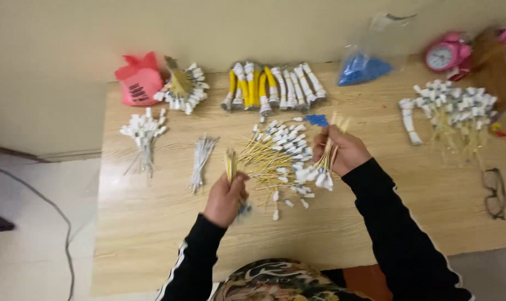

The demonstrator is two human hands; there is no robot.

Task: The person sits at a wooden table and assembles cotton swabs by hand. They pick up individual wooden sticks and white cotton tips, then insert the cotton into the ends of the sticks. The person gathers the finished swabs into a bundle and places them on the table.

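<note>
The left hand (225,198) pinches a few yellow wires (230,163); the right hand (345,150) clasps a tagged wire bundle (325,167), the loose pile (278,153) between both grips.

red printed bag (138,83) back-left, clear bag of blue bits (370,58) back-right

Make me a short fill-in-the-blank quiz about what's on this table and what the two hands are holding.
1. The alarm clock at the table's far right corner is ____ in colour.
2. On the wooden table, near its right edge, lies a pair of ____.
3. The right hand and the left hand each hold a bunch of thin ____ wires.
4. The clear plastic bag holds small ____ pieces.

Missing words: pink; glasses; yellow; blue
</note>
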